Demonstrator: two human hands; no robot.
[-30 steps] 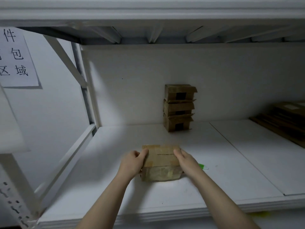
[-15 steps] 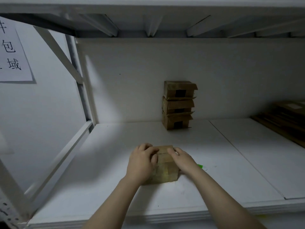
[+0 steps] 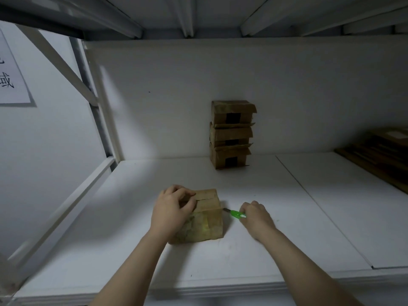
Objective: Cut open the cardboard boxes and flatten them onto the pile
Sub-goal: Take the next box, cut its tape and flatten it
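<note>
Just below the middle of the frame a small brown box [image 3: 206,221] sits on the white shelf [image 3: 298,217]. Its top shows a dark slit between the flaps, and glossy tape covers its near face.

The left hand [image 3: 172,209] lies on the box's top left part. Its grip is clamped on the box, with the fingers curled down over the top and the knuckles raised. The hand hides the box's left side.

The right hand [image 3: 257,217] is just right of the box and apart from it. Its grip is closed on a small green cutter [image 3: 235,214], the fingers curled round the handle end. The cutter's dark tip points left, toward the upper right edge of the box, and stops just short of it. Whether the cutter rests on the shelf or is lifted off it cannot be told.

Behind the box, against the back wall at centre frame, stands a stack [image 3: 230,134] of three more boxes, each with a dark gap in its near face. At the right edge of the frame lies a dim pile [image 3: 379,152] of flat cardboard on the same shelf, well apart from both hands. A paper sign [image 3: 11,80] with dark characters hangs at the upper left.
</note>
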